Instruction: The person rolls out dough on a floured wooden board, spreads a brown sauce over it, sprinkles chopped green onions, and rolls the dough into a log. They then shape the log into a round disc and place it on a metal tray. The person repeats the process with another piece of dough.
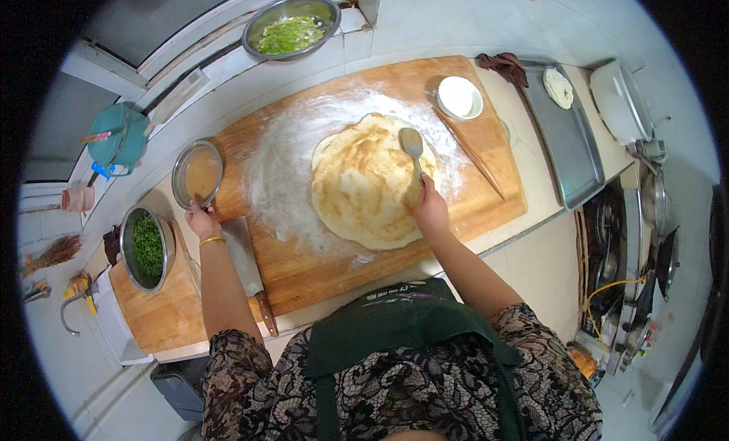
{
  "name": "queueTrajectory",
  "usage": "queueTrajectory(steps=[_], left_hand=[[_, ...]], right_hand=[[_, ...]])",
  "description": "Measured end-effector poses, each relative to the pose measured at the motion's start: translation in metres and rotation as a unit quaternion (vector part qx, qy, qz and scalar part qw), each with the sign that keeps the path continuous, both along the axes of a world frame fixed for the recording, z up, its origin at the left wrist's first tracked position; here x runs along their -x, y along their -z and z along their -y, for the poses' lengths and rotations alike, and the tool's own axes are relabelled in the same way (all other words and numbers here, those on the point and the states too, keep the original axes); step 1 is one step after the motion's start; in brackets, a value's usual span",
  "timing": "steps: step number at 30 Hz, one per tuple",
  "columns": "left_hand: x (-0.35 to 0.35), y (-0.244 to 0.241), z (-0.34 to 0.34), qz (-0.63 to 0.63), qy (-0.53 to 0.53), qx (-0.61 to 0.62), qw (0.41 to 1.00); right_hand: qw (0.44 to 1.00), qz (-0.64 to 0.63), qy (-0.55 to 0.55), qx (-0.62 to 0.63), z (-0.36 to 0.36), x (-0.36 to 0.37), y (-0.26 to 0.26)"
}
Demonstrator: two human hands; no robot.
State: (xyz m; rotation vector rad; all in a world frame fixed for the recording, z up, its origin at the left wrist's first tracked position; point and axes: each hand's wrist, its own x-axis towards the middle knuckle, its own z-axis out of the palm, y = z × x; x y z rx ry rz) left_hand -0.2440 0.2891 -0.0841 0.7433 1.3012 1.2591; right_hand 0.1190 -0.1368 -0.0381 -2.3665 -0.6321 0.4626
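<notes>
A large flat round of dough (364,185), streaked with brown paste, lies on a floured wooden board (296,276). My right hand (431,207) grips a metal spoon (411,142), whose bowl rests over the upper right part of the dough. At the board's left edge, my left hand (202,220) holds the near rim of a metal bowl (197,176) with brown liquid or paste in it. A cleaver (242,259) lies just right of my left forearm, its wooden handle towards me.
Around the board are a white bowl of flour (460,98), a thin rolling pin (471,153), a baking tray (561,133) with a dough piece (558,88), a bowl of chopped greens (148,248) and, on the sill, a bowl of chopped scallions (291,28). The stove (606,253) is right.
</notes>
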Motion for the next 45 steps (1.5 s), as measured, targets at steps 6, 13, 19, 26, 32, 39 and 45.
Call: queueTrajectory(steps=[6, 13, 19, 26, 32, 39, 45], left_hand=[[0.019, -0.021, 0.025, -0.149, -0.071, -0.088, 0.982], [0.016, -0.069, 0.118, -0.171, -0.047, -0.147, 0.973], [-0.003, -0.083, 0.148, -0.125, -0.019, -0.129, 0.984], [0.011, -0.101, 0.184, -0.13, -0.037, -0.103, 0.985], [0.017, -0.111, 0.235, -0.11, -0.096, -0.1, 0.984], [-0.006, -0.113, 0.302, -0.096, -0.12, -0.052, 0.987], [-0.015, -0.116, 0.344, -0.123, -0.149, -0.058, 0.98]], right_hand=[[0.993, 0.01, -0.105, -0.06, -0.051, 0.011, 0.006], [0.998, 0.03, -0.063, -0.008, -0.062, -0.002, -0.005], [0.955, 0.059, -0.288, 0.022, -0.083, 0.03, -0.001], [0.859, 0.061, -0.502, 0.086, 0.008, 0.011, -0.017], [0.877, 0.098, -0.463, 0.087, 0.03, -0.043, -0.02], [0.838, 0.105, -0.53, 0.077, -0.015, -0.021, 0.006], [0.756, 0.148, -0.636, 0.047, 0.087, -0.105, -0.011]])
